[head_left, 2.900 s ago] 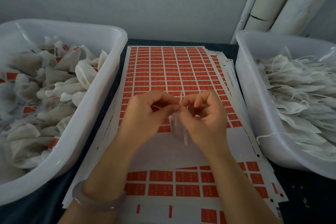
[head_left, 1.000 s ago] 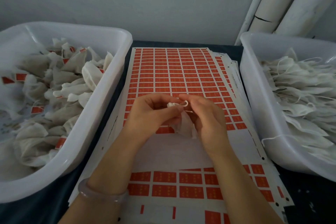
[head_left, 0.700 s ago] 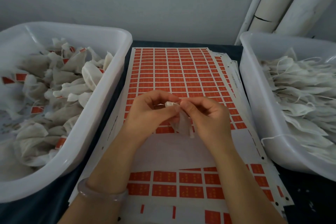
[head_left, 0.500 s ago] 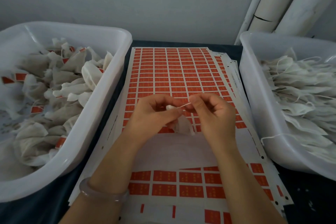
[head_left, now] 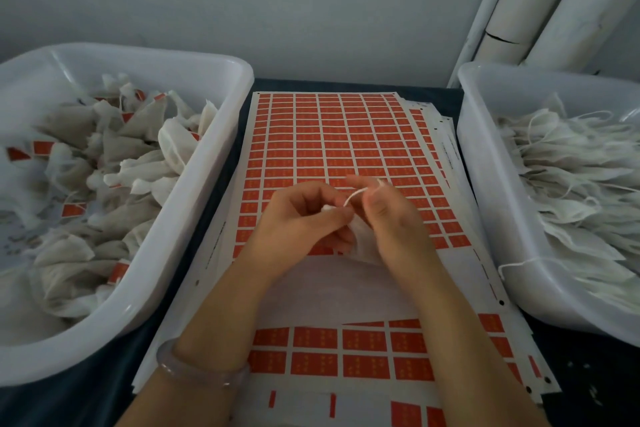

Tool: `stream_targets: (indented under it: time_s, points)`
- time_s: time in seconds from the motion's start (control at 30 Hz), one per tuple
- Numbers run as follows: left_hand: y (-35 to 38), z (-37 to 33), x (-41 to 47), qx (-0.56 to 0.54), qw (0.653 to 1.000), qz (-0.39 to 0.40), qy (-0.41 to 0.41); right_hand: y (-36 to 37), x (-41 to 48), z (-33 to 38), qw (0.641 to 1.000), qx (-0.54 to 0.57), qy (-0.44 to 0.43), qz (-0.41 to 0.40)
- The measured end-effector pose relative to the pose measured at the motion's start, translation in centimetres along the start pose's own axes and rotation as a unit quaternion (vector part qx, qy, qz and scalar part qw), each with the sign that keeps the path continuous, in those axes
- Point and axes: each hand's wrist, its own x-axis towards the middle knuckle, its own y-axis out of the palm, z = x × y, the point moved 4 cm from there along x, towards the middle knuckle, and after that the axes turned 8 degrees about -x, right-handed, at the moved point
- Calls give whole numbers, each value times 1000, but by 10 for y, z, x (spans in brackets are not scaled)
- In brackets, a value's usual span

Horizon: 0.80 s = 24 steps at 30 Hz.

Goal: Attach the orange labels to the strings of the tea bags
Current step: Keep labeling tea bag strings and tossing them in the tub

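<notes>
Head view: 2 white plastic tubs on the dark table (head_left: 588,374). L tub (head_left: 156,54) holds tea bags w/ orange tags (head_left: 138,156), R tub (head_left: 485,184) holds plain tea bags (head_left: 571,184). The sheet of orange rectangular labels (head_left: 329,135) lies btw. them, on top of a stack. Both hands hang above the sheet, nothing blocks them. Left hand (head_left: 294,222), fingers curled, pinches 1 white mesh tea bag (head_left: 362,239) at its top. Right hand (head_left: 391,218) fingers pinch its thin white string (head_left: 355,196), pulled out to the right. Pale bracelet (head_left: 201,371) on the L wrist.
</notes>
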Motion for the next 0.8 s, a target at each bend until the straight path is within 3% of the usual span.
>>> stream_targets:
  time_s: [0.07, 0.3, 0.57, 0.8]
  points:
    - [-2, 0, 0, -9, 1000, 10, -2, 6, -3, 4, 999, -9, -17, 34]
    - [0, 5, -1, 66, 990, 96, -76, -2, 0, 0, 999, -13, -39, 15]
    - [-8, 3, 2, 111, 992, 58, -16, 2, -1, -4, 1000, -1, -19, -3]
    - [-2, 2, 1, 134, 987, 85, 20, 1, -1, -8, 1000, -27, 3, -12]
